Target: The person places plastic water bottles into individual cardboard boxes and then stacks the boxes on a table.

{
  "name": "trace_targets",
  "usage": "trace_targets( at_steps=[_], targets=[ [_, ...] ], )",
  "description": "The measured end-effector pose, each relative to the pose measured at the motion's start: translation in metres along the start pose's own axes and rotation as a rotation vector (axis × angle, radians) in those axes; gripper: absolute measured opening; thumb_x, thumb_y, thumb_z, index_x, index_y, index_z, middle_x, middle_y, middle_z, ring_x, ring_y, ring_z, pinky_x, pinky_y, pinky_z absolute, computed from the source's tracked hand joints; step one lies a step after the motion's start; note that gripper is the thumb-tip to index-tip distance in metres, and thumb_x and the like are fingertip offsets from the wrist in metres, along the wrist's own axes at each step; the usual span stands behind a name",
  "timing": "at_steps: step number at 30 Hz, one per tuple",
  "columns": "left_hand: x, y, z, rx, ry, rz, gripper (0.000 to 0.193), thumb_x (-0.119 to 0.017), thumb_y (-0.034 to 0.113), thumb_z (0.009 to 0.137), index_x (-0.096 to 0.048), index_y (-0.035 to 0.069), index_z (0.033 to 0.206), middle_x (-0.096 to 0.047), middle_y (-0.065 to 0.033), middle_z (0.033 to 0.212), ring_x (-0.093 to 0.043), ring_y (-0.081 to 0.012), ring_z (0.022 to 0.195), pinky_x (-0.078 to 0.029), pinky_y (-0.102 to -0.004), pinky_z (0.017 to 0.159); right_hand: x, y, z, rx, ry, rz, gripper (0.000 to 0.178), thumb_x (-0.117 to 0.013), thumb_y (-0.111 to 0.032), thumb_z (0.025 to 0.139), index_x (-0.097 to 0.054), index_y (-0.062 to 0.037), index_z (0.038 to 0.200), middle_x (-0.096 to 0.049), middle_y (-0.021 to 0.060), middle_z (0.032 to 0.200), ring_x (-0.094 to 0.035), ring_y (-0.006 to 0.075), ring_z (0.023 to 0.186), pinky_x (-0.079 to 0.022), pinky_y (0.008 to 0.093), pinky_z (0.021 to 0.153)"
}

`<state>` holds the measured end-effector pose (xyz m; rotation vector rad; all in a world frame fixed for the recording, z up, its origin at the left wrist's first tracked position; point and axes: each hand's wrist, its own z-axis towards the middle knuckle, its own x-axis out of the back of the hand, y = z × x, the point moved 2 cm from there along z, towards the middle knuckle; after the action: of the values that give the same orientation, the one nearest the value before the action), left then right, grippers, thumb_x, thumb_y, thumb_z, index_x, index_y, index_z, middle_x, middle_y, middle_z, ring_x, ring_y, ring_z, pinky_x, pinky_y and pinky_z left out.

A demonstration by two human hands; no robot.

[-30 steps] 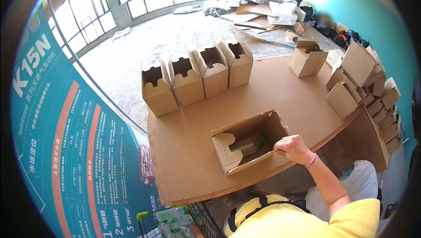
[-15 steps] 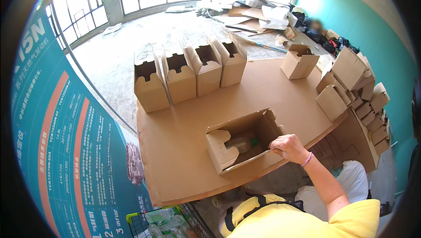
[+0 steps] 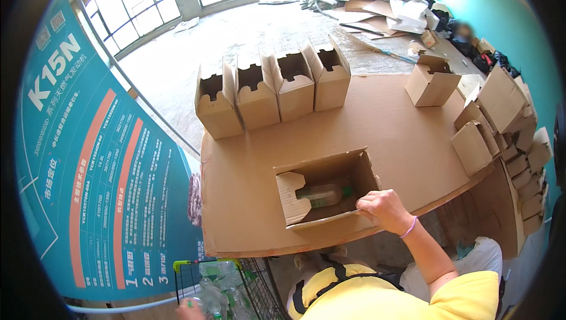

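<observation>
An open-topped cardboard box (image 3: 321, 169) stands on the table's near side. Inside it lies a clear plastic bottle (image 3: 324, 195) with a green cap. My right hand (image 3: 382, 209) is closed on the near right rim of this box, with the fingers wrapped over the edge. My left hand (image 3: 190, 309) just shows at the lower edge, beside a dark wire cart (image 3: 254, 284) with green corners. Several clear plastic bottles (image 3: 221, 284) fill the cart, some close to that hand. Its fingers are blurred and partly cut off, so what they hold is unclear.
Several open boxes (image 3: 259, 104) stand in a row at the table's far left. Another open box (image 3: 433, 84) is at the far right. More boxes (image 3: 522, 143) are stacked beyond the right edge of the cardboard-covered table (image 3: 247, 202). A teal banner (image 3: 100, 172) rises on the left.
My left hand has come into view by the bottles in the cart. The view has shifted, and the box has tilted slightly, showing more of the bottle inside. My right hand keeps its grip.
</observation>
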<state>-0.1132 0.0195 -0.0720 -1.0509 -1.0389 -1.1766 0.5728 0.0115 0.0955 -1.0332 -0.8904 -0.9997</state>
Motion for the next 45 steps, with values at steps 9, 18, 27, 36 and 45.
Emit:
trace_targets(
  at_steps=[9, 18, 27, 36, 45],
  targets=[
    [0.288, 0.267, 0.102, -0.081, 0.308, -1.051, 0.051, -0.049, 0.035, 0.085, -0.067, -0.002, 0.116, -0.071, -0.0137, 0.092, -0.053, -0.0074, 0.044, -0.034, -0.0179, 0.033, 0.001, 0.003, -0.006, 0.086, 0.034, 0.014, 0.007, -0.061, -0.009, 0.076, -0.057, -0.0107, 0.070, -0.061, 0.0023, 0.069, -0.063, 0.0185, 0.072, -0.053, 0.0305, 0.058],
    [0.269, 0.548, 0.137, -1.035, -0.533, -0.623, 0.038, -0.062, 0.031, 0.088, -0.067, -0.002, 0.107, -0.066, -0.0257, 0.081, -0.065, -0.0395, 0.079, -0.052, -0.0423, 0.077, -0.008, 0.013, -0.014, 0.119, 0.019, 0.062, 0.004, -0.061, -0.010, 0.077, -0.058, -0.0112, 0.074, -0.062, 0.0020, 0.071, -0.065, 0.0176, 0.074, -0.053, 0.0304, 0.058],
    [0.164, 0.576, 0.145, -1.092, -1.152, -0.171, 0.059, -0.051, 0.038, 0.099, -0.036, -0.001, 0.141, -0.067, -0.0252, 0.098, -0.070, -0.0305, 0.086, -0.054, -0.0408, 0.077, -0.010, 0.015, -0.014, 0.106, 0.034, 0.058, 0.005, -0.062, -0.011, 0.076, -0.058, -0.0117, 0.073, -0.062, 0.0020, 0.070, -0.064, 0.0170, 0.073, -0.052, 0.0288, 0.056],
    [0.084, 0.567, 0.133, -1.190, -0.881, 0.583, 0.031, -0.065, 0.029, 0.082, -0.073, 0.007, 0.104, -0.069, -0.0139, 0.111, -0.066, -0.0310, 0.104, -0.053, -0.0421, 0.085, -0.006, 0.017, -0.014, 0.136, 0.047, 0.106, 0.005, -0.061, -0.011, 0.079, -0.058, -0.0111, 0.076, -0.062, 0.0023, 0.072, -0.064, 0.0172, 0.074, -0.052, 0.0292, 0.057],
    [0.199, 0.542, 0.147, -1.190, -0.913, -0.131, 0.048, -0.071, 0.036, 0.083, -0.064, 0.004, 0.119, -0.068, -0.0204, 0.106, -0.063, -0.0377, 0.099, -0.049, -0.0433, 0.088, 0.014, 0.013, -0.011, 0.243, 0.267, 0.173, 0.015, -0.067, -0.015, 0.083, -0.066, -0.0063, 0.096, -0.068, 0.0085, 0.103, -0.065, 0.0226, 0.103, -0.054, 0.0330, 0.086]
  ],
)
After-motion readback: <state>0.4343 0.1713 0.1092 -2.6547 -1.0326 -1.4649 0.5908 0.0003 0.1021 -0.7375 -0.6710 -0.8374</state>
